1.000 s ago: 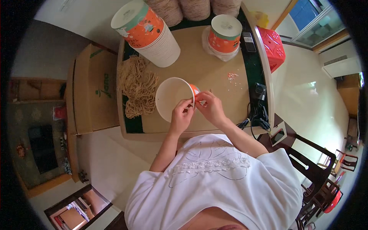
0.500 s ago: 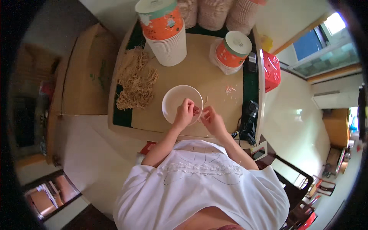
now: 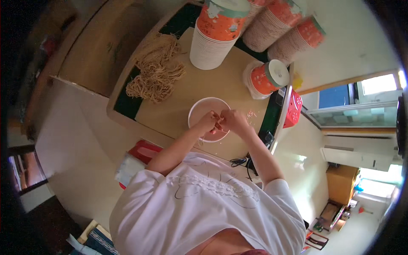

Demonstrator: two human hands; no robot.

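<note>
A round white paper bowl (image 3: 196,111) stands on the brown cardboard sheet, its mouth facing up. Over its near right side my two hands meet, fingertips nearly touching. My left hand (image 3: 207,122) is closed in a pinch on a thin beige string (image 3: 200,143), whose loose end dangles past the bowl's near rim. My right hand (image 3: 233,120), also closed, pinches the same string beside the left fingers. The fingers hide most of the strand between them. A tangled heap of beige string (image 3: 158,72) lies on the table to the left.
A tall stack of white paper bowls topped by an orange-and-green one (image 3: 211,51) rises behind. More stacks (image 3: 274,29) stand at the back right. A smaller orange bowl stack (image 3: 263,80), pink-white crumbs (image 3: 251,114) and black cables (image 3: 240,162) are on the right.
My view has turned, so the table appears tilted. My hands have come together over the bowl. The string's end, earlier right of the bowl, now hangs below my left hand.
</note>
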